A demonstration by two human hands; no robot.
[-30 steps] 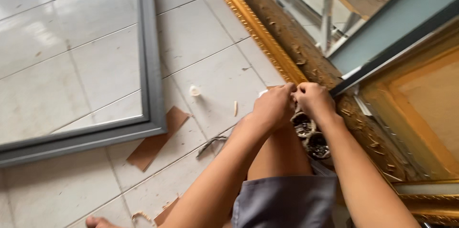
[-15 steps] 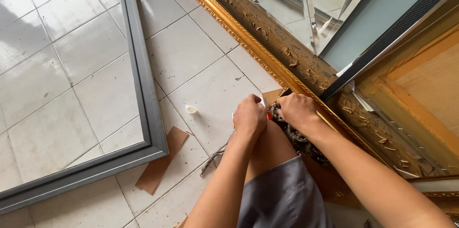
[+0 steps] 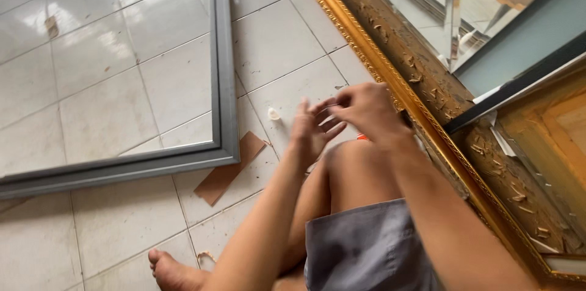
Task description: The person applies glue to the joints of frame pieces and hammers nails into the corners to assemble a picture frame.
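My left hand [image 3: 312, 129] hovers over my bent knee with its fingers spread and nothing in it. My right hand [image 3: 365, 109] is just to its right, fingers curled and the tips pinched together next to the left fingertips. Whether anything small sits in that pinch is too blurred to tell. Both hands are close to the inner edge of a large carved gold frame [image 3: 390, 53] that runs diagonally along the right. A small orange thing [image 3: 362, 137] peeks out under my right hand.
A grey frame [image 3: 223, 83] lies flat on the white tiled floor [image 3: 122, 59] to the left. A brown cardboard scrap [image 3: 227, 169] and a small white bit [image 3: 274, 114] lie by its corner. My bare foot [image 3: 174, 269] rests at the bottom. Wood chips litter the gold frame.
Both hands have lifted off the dark things by the gold frame and now hover above my knee. The left hand's fingers have opened. The view has shifted to the right.
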